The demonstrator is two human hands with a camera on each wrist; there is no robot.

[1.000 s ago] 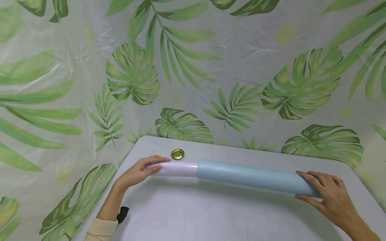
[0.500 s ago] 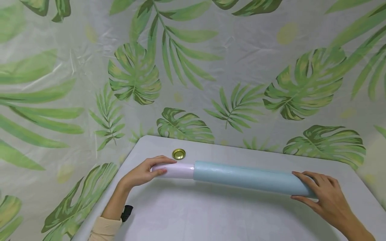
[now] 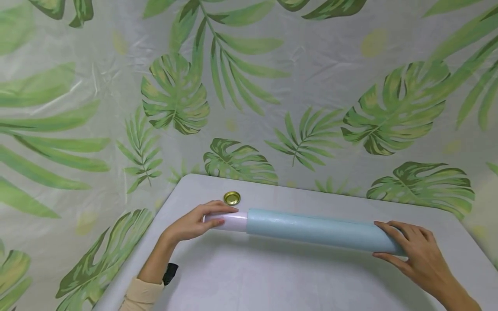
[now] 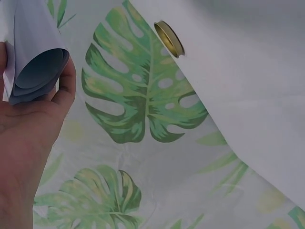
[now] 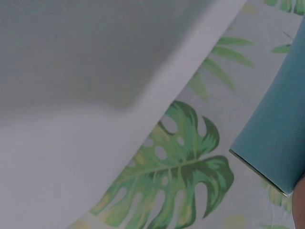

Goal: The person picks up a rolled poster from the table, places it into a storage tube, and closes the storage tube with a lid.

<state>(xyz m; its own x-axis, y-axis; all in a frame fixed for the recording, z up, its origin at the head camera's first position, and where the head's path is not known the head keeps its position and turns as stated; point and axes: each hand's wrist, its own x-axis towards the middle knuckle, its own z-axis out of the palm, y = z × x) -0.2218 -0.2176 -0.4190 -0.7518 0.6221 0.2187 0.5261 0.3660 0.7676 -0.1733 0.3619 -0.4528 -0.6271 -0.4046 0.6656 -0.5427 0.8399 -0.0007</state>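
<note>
In the head view my left hand point(image 3: 194, 222) grips the outer end of a pale lilac, glossy rolled sheet point(image 3: 235, 222), thumb below and fingers above. The sheet's other end disappears inside a long light-blue tube point(image 3: 311, 229). My right hand point(image 3: 416, 248) holds the tube near its right end, fingers over the top and thumb underneath. Tube and roll hang nearly level over the table. The left wrist view looks into the open end of the rolled sheet point(image 4: 28, 38), whose layers overlap. In the right wrist view the tube's near end point(image 5: 274, 143) shows a thin rim.
A small round gold lid point(image 3: 231, 198) lies on the white table point(image 3: 295, 276), just beyond my left fingertips. Behind the table's far edge hangs a leaf-patterned sheet point(image 3: 249, 108). Something black point(image 3: 170, 274) is at my left wrist.
My left hand has moved right with the rolled sheet, so less lilac shows outside the tube. The tube and my right hand have shifted slightly left. The lid stays on the table.
</note>
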